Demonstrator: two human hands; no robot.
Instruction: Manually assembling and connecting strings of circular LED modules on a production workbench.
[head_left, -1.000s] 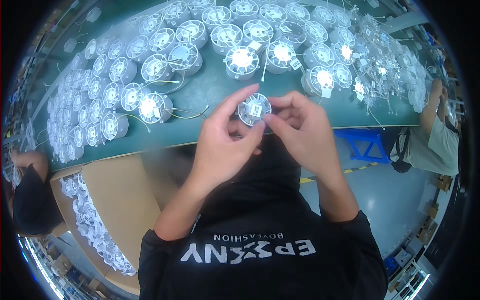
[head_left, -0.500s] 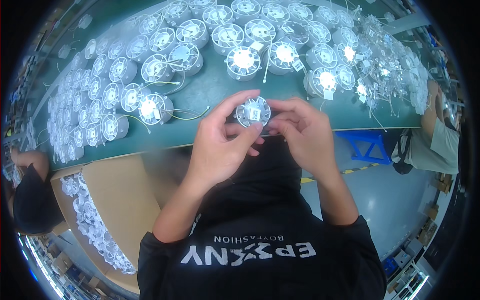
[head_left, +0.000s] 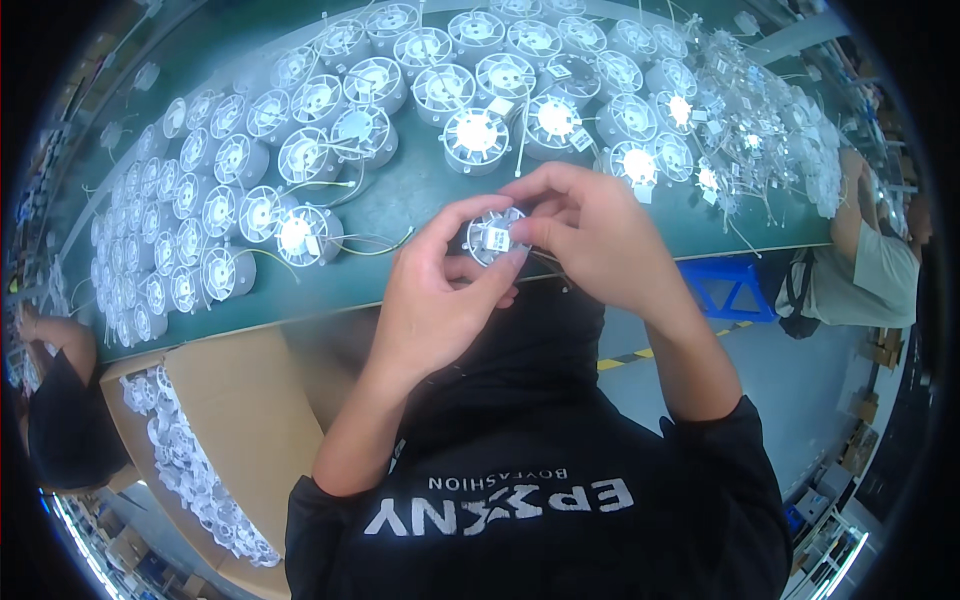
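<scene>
In front of my chest, at the table's near edge, I hold a small round spoked part [head_left: 487, 240] with a pale square label on its middle. My left hand [head_left: 440, 285] grips it from the left, thumb below and forefinger curled round its far side. My right hand [head_left: 605, 240] is closed at its right side, with the thumb resting on the face near the label and the forefinger arched over the far rim. The fingers hide the part's right edge. Beyond my hands stand white round housings, among them a bright one [head_left: 475, 138] with a spoked part seated in it.
Rows of white housings [head_left: 235, 158] cover the green table [head_left: 400, 205]. A heap of wired spoked parts [head_left: 750, 130] lies at the right. An open carton [head_left: 240, 390] with white plastic pieces stands at lower left. Other people [head_left: 845, 260] sit at both sides; a blue stool [head_left: 725, 290] is below.
My right hand has shifted over the spoked part; its thumb now presses on the face and its forefinger arches over the rim. The left hand keeps its grip. The whole view has shifted slightly.
</scene>
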